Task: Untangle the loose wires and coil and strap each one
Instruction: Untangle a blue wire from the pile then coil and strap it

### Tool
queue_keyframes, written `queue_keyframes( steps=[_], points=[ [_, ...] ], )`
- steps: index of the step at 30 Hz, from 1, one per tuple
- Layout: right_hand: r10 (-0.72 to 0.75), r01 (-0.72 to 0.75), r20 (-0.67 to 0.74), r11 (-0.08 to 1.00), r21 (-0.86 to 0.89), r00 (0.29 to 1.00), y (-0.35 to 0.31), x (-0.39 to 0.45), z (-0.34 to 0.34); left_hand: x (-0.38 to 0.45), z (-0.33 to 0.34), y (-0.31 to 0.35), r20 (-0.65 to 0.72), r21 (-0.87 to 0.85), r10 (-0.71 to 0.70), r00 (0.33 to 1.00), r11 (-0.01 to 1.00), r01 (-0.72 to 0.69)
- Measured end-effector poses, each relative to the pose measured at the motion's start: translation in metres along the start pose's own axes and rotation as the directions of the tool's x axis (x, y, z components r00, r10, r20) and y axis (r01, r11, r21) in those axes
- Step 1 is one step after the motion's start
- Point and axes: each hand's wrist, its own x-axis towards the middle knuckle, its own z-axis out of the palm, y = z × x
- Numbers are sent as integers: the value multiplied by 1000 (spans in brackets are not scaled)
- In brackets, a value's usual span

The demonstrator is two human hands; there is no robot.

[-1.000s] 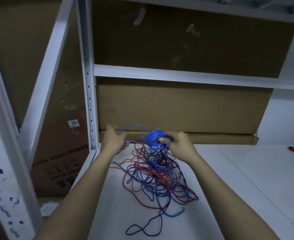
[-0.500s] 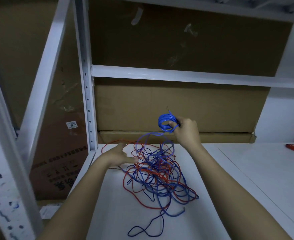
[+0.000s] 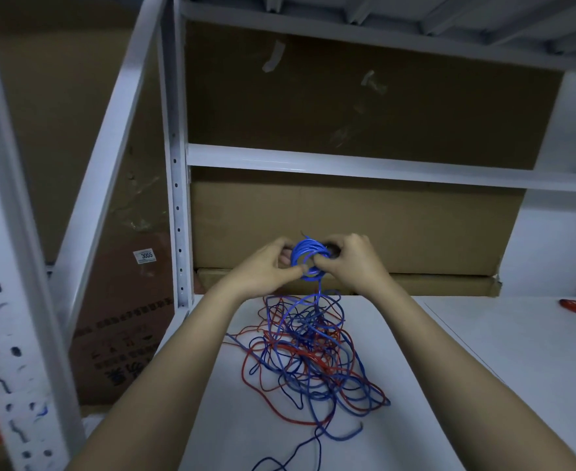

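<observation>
The tangled wires [image 3: 308, 355] cover the middle of the surface [image 3: 483, 351]. A rack post [image 3: 177, 198] bounds the left; stacked cardboard boxes [image 3: 381, 229] block the back.

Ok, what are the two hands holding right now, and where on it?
Both hold the blue wire coil, lifted above the tangle. The left hand pinches its left rim, the right hand grips its right rim.

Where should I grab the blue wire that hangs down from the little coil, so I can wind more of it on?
Probably pinch the straight blue strand just under the blue coil, coming from the left side with the left hand. There it hangs free as one single line above the tangled pile, so nothing else gets caught. The right hand keeps gripping the coil's right edge.
</observation>
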Motion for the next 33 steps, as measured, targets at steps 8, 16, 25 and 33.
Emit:
queue_keyframes(
  steps=[8, 16, 25, 33],
  points=[
    [85, -94, 41, 833, 545, 995, -5, -6, 7, 0, -7, 5, -23, -205, 1, 1000, 979, -6],
    [151, -254, 211, 378, 890, 966, -26, -16, 22, 4, -4, 17, -111, -576, 9, 994, 814, -72],
    [179, -271, 208, 510, 817, 962, -1, -26, 32, 6, -14, 22, -260, -704, -132, 957, 704, -94],
    [61, -277, 516, 894, 352, 854, 12, -30, 17, -5, -23, 14, -122, -916, -169, 978, 398, -45]
  ],
)
